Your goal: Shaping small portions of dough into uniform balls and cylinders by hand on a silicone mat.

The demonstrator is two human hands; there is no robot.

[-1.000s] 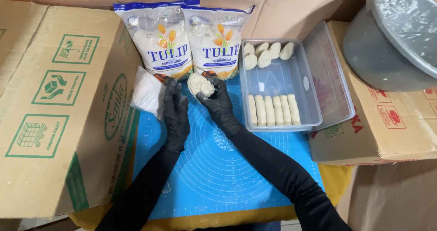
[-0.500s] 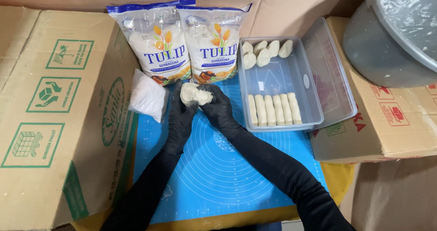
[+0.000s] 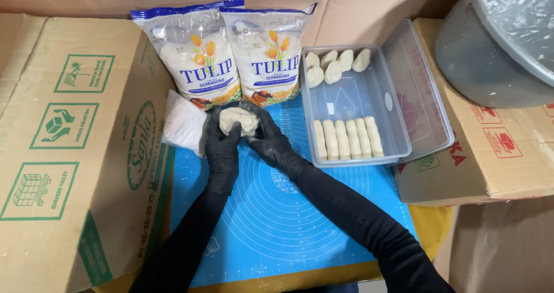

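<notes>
- A pale lump of dough [image 3: 239,120] sits between both gloved hands, over the far end of the blue baking mat [image 3: 277,224], just in front of the two flour bags [image 3: 231,56].
- The left hand [image 3: 222,146] cups the dough from about eight o'clock, fingers curled up around its side.
- The right hand [image 3: 271,143] wraps it from about four o'clock, fingers closed over the top edge.
- To work it well, I judge that pressure should be even from both palms, with the lump turned a little between squeezes so no seam opens.
- A clear plastic tub [image 3: 358,105] lies at three o'clock of the dough, with a row of dough sticks [image 3: 348,138] along its near wall and rounder pieces [image 3: 334,68] at the far wall.
- A small white bag [image 3: 183,122] rests at nine o'clock, just beside the left hand.
</notes>
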